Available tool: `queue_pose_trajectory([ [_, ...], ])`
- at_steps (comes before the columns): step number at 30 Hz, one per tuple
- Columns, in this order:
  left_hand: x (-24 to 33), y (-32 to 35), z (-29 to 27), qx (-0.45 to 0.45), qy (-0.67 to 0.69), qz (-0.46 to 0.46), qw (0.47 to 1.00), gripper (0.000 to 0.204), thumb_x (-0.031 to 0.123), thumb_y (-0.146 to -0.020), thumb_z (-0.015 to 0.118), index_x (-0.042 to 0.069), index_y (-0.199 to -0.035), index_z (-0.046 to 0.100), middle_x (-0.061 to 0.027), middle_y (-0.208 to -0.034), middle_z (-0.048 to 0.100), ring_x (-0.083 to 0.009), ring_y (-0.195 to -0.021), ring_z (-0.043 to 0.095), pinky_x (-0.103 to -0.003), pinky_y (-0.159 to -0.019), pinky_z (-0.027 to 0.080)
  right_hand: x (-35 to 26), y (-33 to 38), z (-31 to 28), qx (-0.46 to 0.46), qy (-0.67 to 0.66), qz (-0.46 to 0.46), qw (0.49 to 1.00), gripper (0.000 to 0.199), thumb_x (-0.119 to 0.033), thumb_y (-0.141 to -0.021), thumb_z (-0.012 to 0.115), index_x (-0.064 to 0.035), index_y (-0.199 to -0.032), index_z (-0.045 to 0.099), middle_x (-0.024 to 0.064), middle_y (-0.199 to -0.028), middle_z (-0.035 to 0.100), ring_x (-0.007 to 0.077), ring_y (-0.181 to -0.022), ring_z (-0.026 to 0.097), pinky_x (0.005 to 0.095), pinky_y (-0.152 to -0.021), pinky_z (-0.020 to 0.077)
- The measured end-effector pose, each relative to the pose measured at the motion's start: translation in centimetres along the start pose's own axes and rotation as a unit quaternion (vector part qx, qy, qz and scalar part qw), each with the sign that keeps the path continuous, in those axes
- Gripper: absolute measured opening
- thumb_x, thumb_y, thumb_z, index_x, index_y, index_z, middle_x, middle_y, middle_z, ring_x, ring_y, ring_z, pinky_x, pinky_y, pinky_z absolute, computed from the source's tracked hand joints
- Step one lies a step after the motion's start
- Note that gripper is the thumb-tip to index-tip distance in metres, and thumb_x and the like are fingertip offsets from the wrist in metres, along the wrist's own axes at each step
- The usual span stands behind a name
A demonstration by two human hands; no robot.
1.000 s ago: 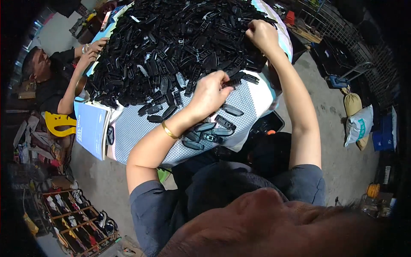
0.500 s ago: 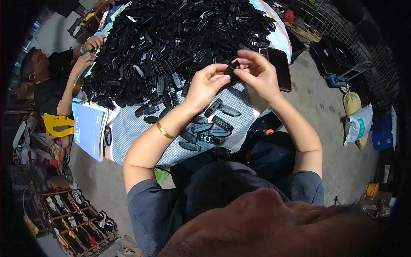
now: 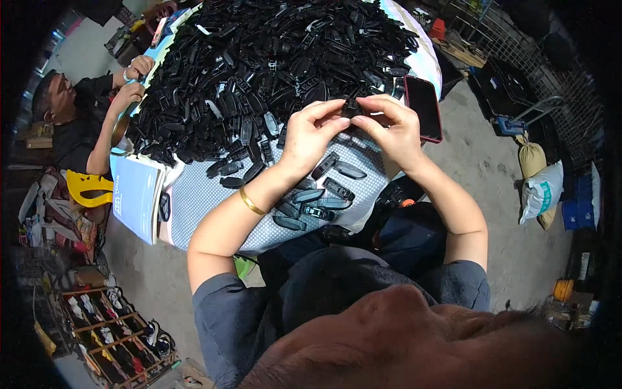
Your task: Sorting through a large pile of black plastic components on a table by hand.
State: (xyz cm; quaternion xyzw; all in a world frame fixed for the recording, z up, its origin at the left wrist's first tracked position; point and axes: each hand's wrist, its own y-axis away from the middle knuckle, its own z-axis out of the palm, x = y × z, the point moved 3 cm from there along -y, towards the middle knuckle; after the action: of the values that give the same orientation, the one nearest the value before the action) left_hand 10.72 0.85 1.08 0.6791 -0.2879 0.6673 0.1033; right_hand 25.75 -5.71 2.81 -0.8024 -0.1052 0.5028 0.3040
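My left hand and my right hand meet over the near edge of a big heap of black plastic parts. Between the thumbs and fingertips of both is a small black plastic part, mostly covered by the fingers, so its exact shape is hidden. Closer to me, several elongated black plastic shells lie loose on the dotted grey cloth, some beneath my left forearm. One of these shells shows a lighter inner frame.
A phone lies at the table's right edge. Blue-covered booklets sit at the left corner, beside a yellow stool. Across the left side, another person's hands rest by the heap. Sacks stand on the floor at right.
My right hand's raised fingers have come down and closed against the part, level with my left fingertips. The other person's hands have shifted slightly.
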Motion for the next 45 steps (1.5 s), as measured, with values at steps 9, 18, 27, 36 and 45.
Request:
queue_pose_trajectory([
  [9, 0.2, 0.7, 0.8, -0.03, 0.114, -0.038, 0.992, 0.033, 0.01, -0.085, 0.061, -0.005, -0.114, 0.055, -0.0079, -0.1, 0.063, -0.0098, -0.087, 0.059, -0.022, -0.077, 0.049, -0.6, 0.4, 0.6, 0.026, 0.153, -0.181, 0.971, 0.028, -0.007, -0.065, 0.074, 0.0, -0.09, 0.062, 0.013, -0.086, 0.062, 0.025, -0.076, 0.062, 0.0296, -0.064, 0.0509],
  [18, 0.3, 0.1, 0.2, -0.01, 0.133, -0.006, 0.991, 0.024, 0.011, -0.089, 0.053, -0.002, -0.109, 0.06, -0.0093, -0.1, 0.063, -0.012, -0.089, 0.059, -0.024, -0.079, 0.047, 2.3, 1.1, 2.0, -0.097, -0.12, 0.173, 0.973, 0.032, -0.02, -0.076, 0.072, 0.0002, -0.099, 0.06, 0.0002, -0.081, 0.058, 0.005, -0.072, 0.05, 0.0212, -0.063, 0.0437],
  [27, 1.8, 0.2, 0.2, -0.07, -0.04, 0.079, 0.994, 0.023, 0.004, -0.087, 0.051, -0.003, -0.107, 0.06, -0.0097, -0.097, 0.062, -0.0156, -0.091, 0.058, -0.026, -0.082, 0.046, 1.6, 1.9, 1.6, -0.12, -0.057, 0.113, 0.985, 0.024, -0.019, -0.077, 0.069, 0.0007, -0.089, 0.064, 0.0053, -0.067, 0.058, 0.0078, -0.063, 0.051, 0.0247, -0.056, 0.0409],
  [36, 1.8, 1.2, 3.1, -0.264, -0.166, -0.047, 0.949, 0.031, 0.017, -0.082, 0.062, -0.002, -0.107, 0.059, -0.0098, -0.083, 0.065, -0.0116, -0.075, 0.06, -0.026, -0.068, 0.047, 6.9, -4.5, -5.8, -0.099, 0.252, 0.045, 0.962, 0.024, -0.014, -0.079, 0.06, -0.0019, -0.099, 0.064, 0.0158, -0.092, 0.065, 0.0273, -0.084, 0.062, 0.0339, -0.075, 0.0486],
  [45, 0.7, -1.7, 6.0, -0.116, -0.456, 0.327, 0.819, 0.028, 0.016, -0.07, 0.067, 0.003, -0.094, 0.062, -0.0109, -0.09, 0.056, -0.0272, -0.091, 0.051, -0.035, -0.076, 0.045, 11.1, -6.7, -3.8, -0.066, 0.454, 0.026, 0.888, 0.025, -0.023, -0.077, 0.065, -0.0075, -0.096, 0.066, 0.0128, -0.085, 0.065, 0.0303, -0.079, 0.058, 0.0383, -0.072, 0.0471],
])
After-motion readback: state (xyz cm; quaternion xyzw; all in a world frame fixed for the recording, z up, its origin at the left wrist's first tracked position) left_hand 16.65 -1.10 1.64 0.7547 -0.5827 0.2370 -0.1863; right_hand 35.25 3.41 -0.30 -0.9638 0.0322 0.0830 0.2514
